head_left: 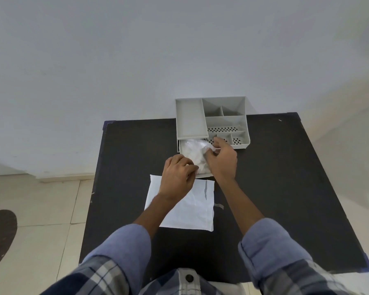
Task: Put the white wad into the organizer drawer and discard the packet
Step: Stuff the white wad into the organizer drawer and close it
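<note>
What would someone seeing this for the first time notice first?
Probably the two hands, left hand and right hand, meeting at the middle of the dark table over the pulled-out organizer drawer, handling a crinkled clear packet with whitish material in it. Next, the grey organizer at the table's far edge against the wall, and the flat white sheet lying just in front of the drawer, partly under the left forearm.
</note>
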